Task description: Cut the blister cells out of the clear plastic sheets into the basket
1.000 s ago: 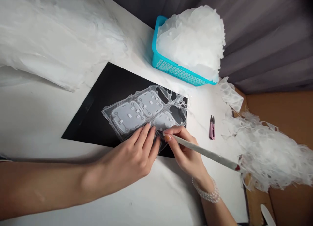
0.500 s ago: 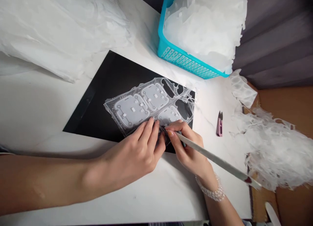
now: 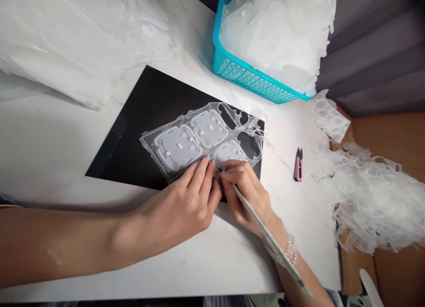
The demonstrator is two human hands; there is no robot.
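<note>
Sheet of translucent moulded pieces (image 3: pixel 207 130) lay under the left hand (image 3: pixel 189 203) — grip unclear to me — the right hand (image 3: pixel 250 198) pinching a slim tool (image 3: pixel 265 231).

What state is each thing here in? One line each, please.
Clear sheet: spread out, open gaps toward one end
Black mat: lying under the sheet
Long tool: held, slanting
Left hand: extended on the sheet
Right hand: closed around the tool
Blue basket: heaped above its rim
Pink snips: lying unheld, tips slightly apart
White scraps: tangled in a heap
</note>
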